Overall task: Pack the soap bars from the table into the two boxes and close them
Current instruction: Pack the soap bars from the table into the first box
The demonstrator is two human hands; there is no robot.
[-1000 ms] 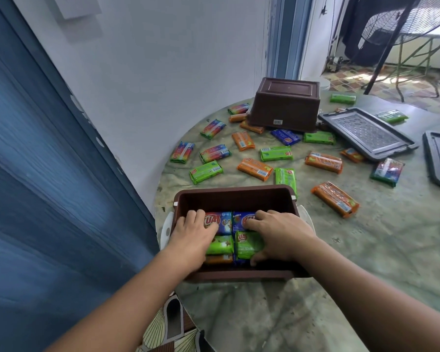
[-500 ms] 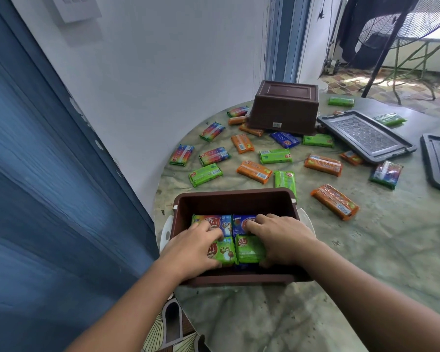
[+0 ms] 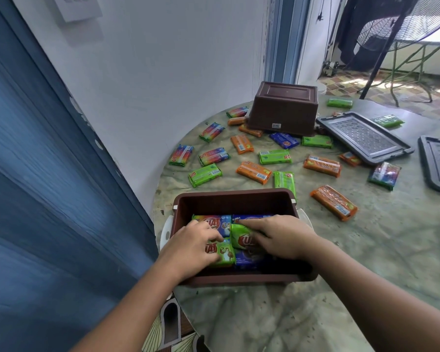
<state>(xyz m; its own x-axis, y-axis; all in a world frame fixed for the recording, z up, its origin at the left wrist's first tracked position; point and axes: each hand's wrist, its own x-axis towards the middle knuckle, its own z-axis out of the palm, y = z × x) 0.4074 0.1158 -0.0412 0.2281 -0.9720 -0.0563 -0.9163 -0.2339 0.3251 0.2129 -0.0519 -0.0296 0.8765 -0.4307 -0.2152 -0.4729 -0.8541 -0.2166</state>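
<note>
Round marbled table (image 3: 366,262) by a white wall, brown box (image 3: 234,196) at its near edge with both our hands inside. Since a second ago our right hand (image 3: 280,237) has tipped the green bar (image 3: 241,238) up on its curled fingertips, while our left hand (image 3: 192,246) slid onto the green bar (image 3: 222,254) beside it, fingers bent over it, so we're still tidying this layer. Beyond our hands many loose bars (image 3: 253,171) wait, the second box (image 3: 283,107) upside down, both lids (image 3: 363,135) off.
</note>
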